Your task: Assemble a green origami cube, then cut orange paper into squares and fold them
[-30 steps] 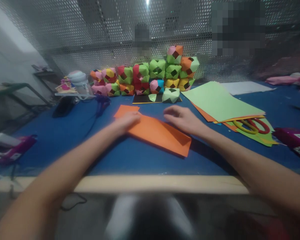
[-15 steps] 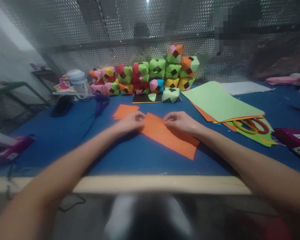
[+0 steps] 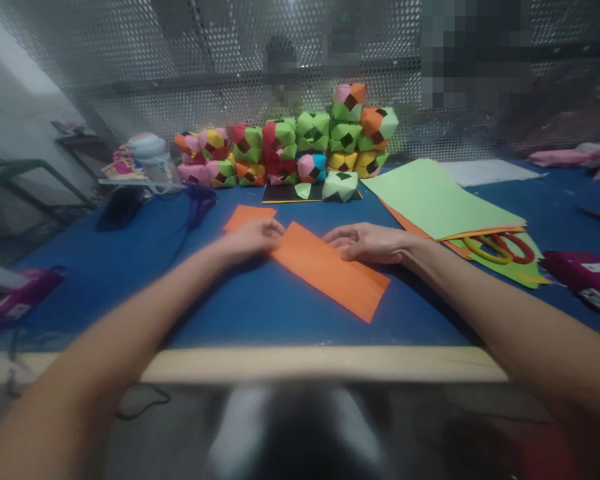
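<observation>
Since a second ago, the gaping near-right end of the orange paper [image 3: 333, 273] has come down flat, and the right hand [image 3: 366, 243] has moved onto its far edge. The paper lies on the blue table [image 3: 260, 307], its long axis slanting from far left to near right. The right thumb overlaps the far edge, fingers slightly apart; the left hand's [image 3: 253, 238] fingers curl at the far-left end. Whether either pinches, I cannot tell. Behind the left hand lies another orange piece [image 3: 247, 215]; farther stand paper balls [image 3: 314, 130].
</observation>
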`<state>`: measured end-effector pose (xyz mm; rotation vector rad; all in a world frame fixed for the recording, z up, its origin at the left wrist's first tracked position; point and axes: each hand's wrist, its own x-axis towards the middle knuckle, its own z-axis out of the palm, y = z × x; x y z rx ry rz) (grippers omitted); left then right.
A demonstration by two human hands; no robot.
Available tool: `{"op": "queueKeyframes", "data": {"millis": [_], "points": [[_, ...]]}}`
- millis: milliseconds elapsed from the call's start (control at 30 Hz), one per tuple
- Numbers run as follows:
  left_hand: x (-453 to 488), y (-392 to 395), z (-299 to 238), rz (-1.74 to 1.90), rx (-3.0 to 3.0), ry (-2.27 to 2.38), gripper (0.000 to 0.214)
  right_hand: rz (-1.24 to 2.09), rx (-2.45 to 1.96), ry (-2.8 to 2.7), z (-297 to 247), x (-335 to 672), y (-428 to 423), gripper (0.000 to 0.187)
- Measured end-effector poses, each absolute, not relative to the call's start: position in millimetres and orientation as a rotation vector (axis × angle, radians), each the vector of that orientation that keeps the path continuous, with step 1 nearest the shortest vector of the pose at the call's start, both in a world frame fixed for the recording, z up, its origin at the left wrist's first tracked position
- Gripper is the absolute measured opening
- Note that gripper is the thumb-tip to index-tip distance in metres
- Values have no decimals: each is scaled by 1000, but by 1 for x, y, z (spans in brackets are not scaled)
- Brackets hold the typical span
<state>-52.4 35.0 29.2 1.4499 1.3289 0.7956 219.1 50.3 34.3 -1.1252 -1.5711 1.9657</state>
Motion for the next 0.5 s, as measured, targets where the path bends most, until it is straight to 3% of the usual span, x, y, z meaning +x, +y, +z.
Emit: {"op": "queueKeyframes", "data": {"millis": [267,400,500], "points": [[-51,31,39,804,1393,1337,20,1804,-1117,-1802,36,220,50,41],[-43,28,30,805,1537,1368,24,1358,-1254,-1969,37,208,42,30],[-34,23,23,792,1669,1346,23,985,-1266,-2124,35,198,36,36]]}}
